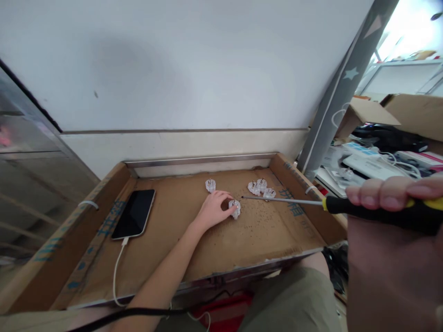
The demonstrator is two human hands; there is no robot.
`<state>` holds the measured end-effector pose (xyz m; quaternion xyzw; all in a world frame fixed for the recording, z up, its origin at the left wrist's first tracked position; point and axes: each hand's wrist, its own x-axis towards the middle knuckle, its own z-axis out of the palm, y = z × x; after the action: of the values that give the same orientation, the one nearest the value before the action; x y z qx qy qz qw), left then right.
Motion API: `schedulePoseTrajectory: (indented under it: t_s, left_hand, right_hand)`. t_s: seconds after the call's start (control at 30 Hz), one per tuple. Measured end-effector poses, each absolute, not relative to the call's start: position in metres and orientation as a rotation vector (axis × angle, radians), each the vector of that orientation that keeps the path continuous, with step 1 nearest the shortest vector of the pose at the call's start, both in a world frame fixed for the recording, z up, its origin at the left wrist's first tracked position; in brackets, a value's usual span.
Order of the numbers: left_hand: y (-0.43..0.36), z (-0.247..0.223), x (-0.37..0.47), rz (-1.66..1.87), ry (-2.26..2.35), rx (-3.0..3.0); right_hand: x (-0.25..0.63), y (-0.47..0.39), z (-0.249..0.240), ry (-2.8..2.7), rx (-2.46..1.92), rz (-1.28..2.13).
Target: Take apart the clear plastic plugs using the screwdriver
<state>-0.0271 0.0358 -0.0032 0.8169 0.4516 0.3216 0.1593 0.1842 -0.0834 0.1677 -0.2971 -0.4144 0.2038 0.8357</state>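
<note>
On the cardboard-lined tray (180,230), my left hand (216,207) has its thumb and fingers on a clear plastic plug part (234,209) with metal pins on top. My right hand (391,198), at the right edge, is wrapped round the black and yellow handle of a long screwdriver (294,201). Its thin shaft points left, and the tip lies a little above and right of the held part in the view. Another clear part (210,185) sits behind my left hand. Several more (261,185) are grouped at the back right. Tiny dark specks, too small to identify, are scattered over the cardboard.
A phone (134,214) with a white cable (117,272) lies at the tray's left. Raised cardboard walls (308,203) edge the tray, with a white wall (180,69) behind. Open boxes (415,113) and electronics stand at the right, beyond a grey post (341,87).
</note>
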Motion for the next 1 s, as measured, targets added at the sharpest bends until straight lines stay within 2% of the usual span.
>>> schedulePoseTrajectory:
  t_s: [0.33,0.73,1.0]
  left_hand:
    - [0.031,0.003,-0.019,1.261,1.206,2.378]
    - [0.033,0.003,-0.020,1.252,1.208,2.412]
    - [0.031,0.006,-0.022,1.201,1.229,2.394]
  right_hand:
    - [0.174,-0.075,0.169,-0.851,-0.641,0.474]
    - [0.175,-0.068,0.167,-0.984,-0.603,0.439]
    - [0.160,-0.049,0.186,-1.001,-0.598,0.490]
